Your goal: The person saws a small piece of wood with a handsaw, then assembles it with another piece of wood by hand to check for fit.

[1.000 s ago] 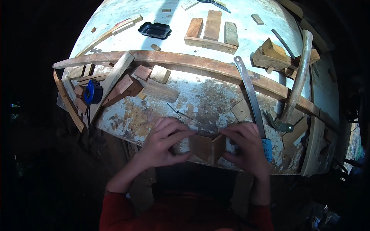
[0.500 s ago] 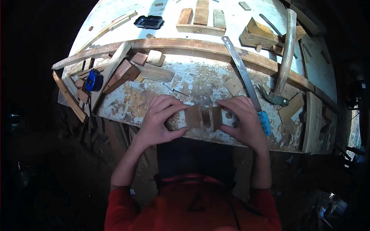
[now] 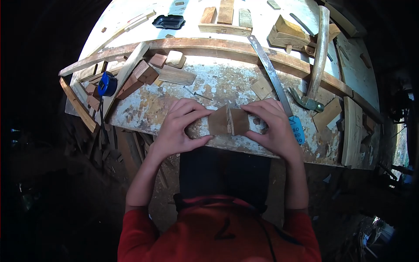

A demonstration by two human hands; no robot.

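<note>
My left hand (image 3: 185, 126) pinches a small brown wooden block (image 3: 219, 122) between thumb and fingers, close over the front edge of the workbench (image 3: 152, 107). On the other side, my right hand (image 3: 273, 126) grips a second wooden block (image 3: 240, 122) the same way. The two blocks meet along a narrow upright seam between my hands. Just beyond them lie nails (image 3: 198, 93) and a thin square wood piece (image 3: 262, 87). A long metal strip (image 3: 269, 72) with a blue end (image 3: 296, 129) passes beside my right hand.
A claw hammer (image 3: 320, 56) leans across a long curved wooden beam (image 3: 218, 47). A wooden plane (image 3: 286, 36) and a black tray (image 3: 169, 22) sit farther back. At left, a blue tape measure (image 3: 107, 84) rests among wood offcuts (image 3: 146, 72).
The gap between the two wooden blocks has closed, and the right block has turned to show a broader face. Both hands have shifted slightly up in view.
</note>
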